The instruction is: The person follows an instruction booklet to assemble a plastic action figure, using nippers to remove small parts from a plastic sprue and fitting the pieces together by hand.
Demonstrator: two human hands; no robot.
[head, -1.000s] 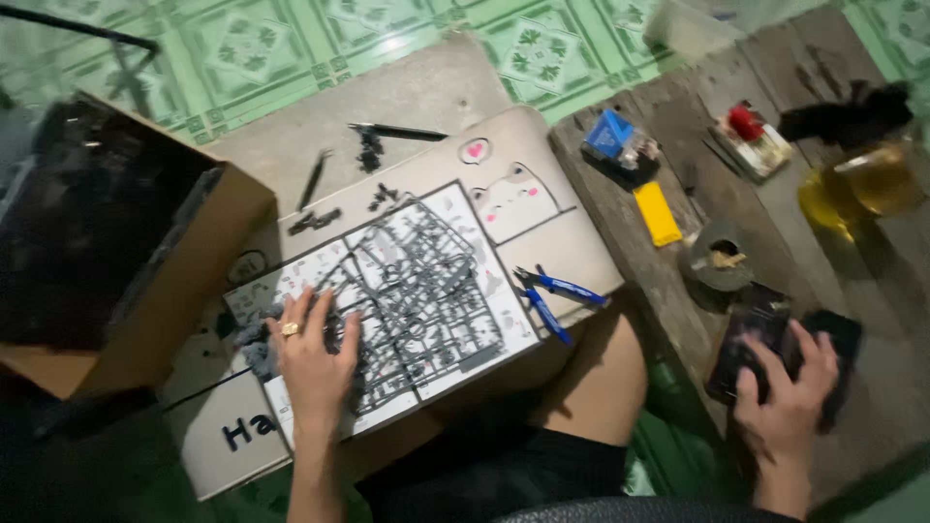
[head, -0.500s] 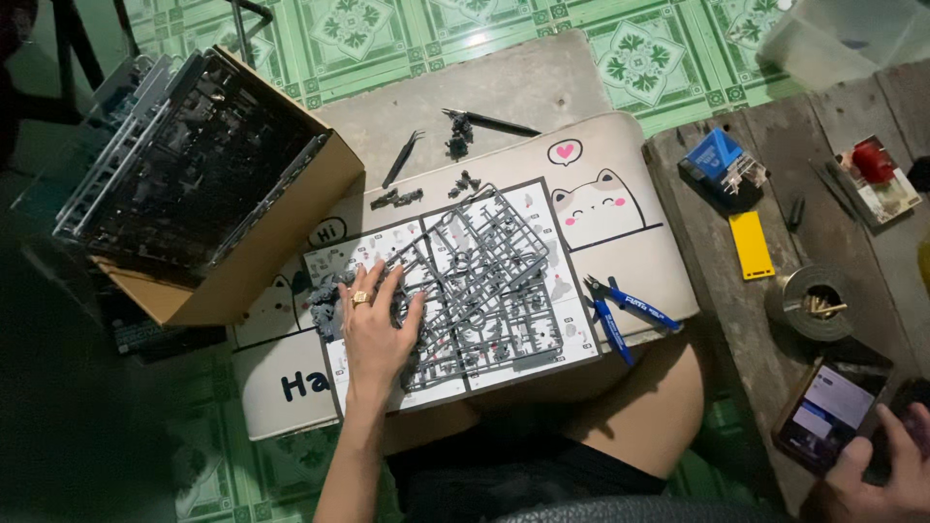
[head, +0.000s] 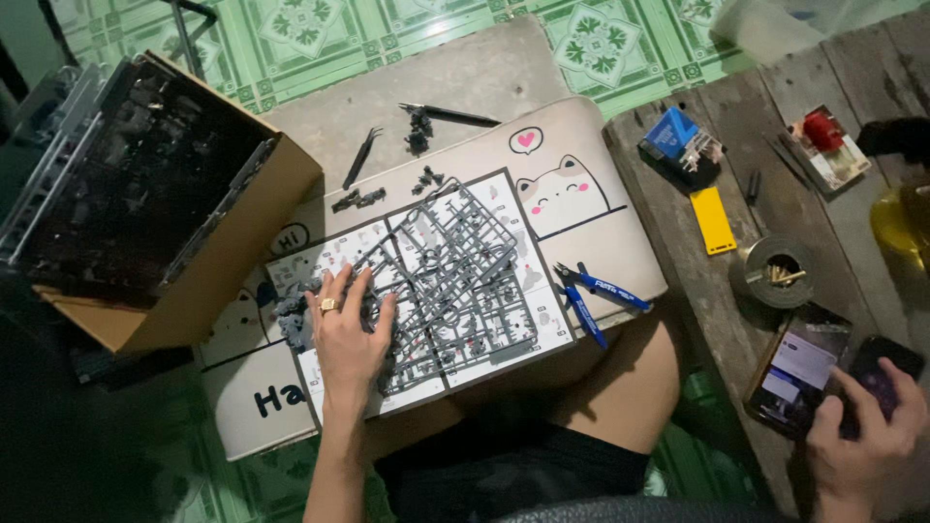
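My left hand, with a ring on one finger, lies flat with fingers spread on a grey plastic parts frame. The frame rests on an open instruction sheet on a beige lap desk with a cat drawing. My right hand is at the lower right, fingers curled on a dark phone beside a second phone with a lit screen, both on the wooden bench. Blue-handled nippers lie on the desk's right edge, untouched.
An open cardboard box full of dark parts frames stands at the left. Tweezers, a black pen-like tool and small loose grey parts lie on the desk top. The wooden bench holds a blue box, yellow card, round tin, red item and yellowish bottle.
The view has swung left and back, showing more of the box. My left hand stays on the frame. My right hand has shifted from one phone to the dark phone beside it.
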